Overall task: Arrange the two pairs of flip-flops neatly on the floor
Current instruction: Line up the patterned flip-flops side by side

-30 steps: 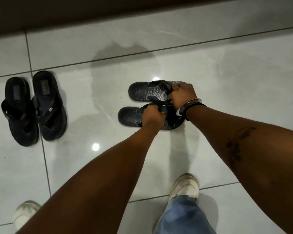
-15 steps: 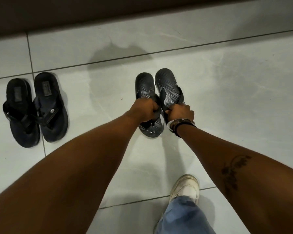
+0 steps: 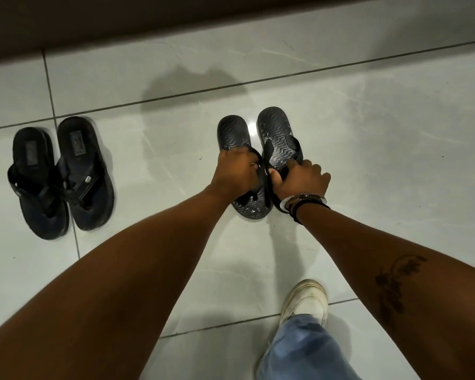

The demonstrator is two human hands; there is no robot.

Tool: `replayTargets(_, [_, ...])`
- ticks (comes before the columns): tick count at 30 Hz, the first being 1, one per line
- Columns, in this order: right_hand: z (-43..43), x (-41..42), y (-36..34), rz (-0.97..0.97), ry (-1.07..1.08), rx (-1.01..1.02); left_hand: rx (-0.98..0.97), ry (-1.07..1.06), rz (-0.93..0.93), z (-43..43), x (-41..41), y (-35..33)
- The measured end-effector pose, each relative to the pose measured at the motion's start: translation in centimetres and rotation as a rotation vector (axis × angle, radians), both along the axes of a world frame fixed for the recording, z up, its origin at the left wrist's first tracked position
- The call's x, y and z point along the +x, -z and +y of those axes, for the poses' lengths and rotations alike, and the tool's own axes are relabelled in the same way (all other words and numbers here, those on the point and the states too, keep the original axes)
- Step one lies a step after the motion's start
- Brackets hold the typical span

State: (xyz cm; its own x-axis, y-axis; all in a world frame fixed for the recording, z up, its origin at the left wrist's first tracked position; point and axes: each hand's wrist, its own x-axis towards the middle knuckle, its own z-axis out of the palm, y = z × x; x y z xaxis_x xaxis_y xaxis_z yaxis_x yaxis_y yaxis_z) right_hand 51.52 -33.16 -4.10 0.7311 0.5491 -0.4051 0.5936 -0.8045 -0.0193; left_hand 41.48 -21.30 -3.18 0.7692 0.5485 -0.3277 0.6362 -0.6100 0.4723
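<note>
Two patterned grey-black flip-flops lie side by side on the pale tiled floor, toes toward me. My left hand [image 3: 237, 172] grips the strap of the left patterned flip-flop [image 3: 233, 135]. My right hand [image 3: 299, 182] holds the strap of the right patterned flip-flop [image 3: 276, 133], fingers spread over its front. Off to the left rests a plain black pair, its left flip-flop [image 3: 36, 182] and right flip-flop [image 3: 84, 174] touching, straps overlapping.
A dark wall base [image 3: 176, 20] runs along the top. My white shoe [image 3: 306, 300] and a blue jeans leg [image 3: 307, 349] stand at the bottom right. Bare glossy floor tile [image 3: 395, 160] stretches to the right of the patterned pair.
The patterned pair was turned from lying sideways to pointing away from me, side by side. Both hands stayed on the straps; the pair now rests flatter on the floor.
</note>
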Motion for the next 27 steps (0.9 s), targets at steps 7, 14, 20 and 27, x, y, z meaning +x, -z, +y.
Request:
replayTargets(7, [3.3,-0.4,-1.1,-0.046,-0.112,0.078,0.060,-0.287,-0.106,1.1,-4.3,-0.2])
replayTargets(14, [7.0,-1.7,-0.3,0.098,0.150,-0.059,-0.202,-0.313,0.019,0.9,-4.3,0.8])
replayTargets(20, [6.9,-2.4,0.9,0.123,0.168,0.024,-0.306,-0.468,-0.019,-0.3,-2.5,1.9])
replayTargets(27, [6.1,-0.6,-0.1,0.113,0.162,0.054,-0.360,-0.487,-0.128,-1.1,-1.6,2.3])
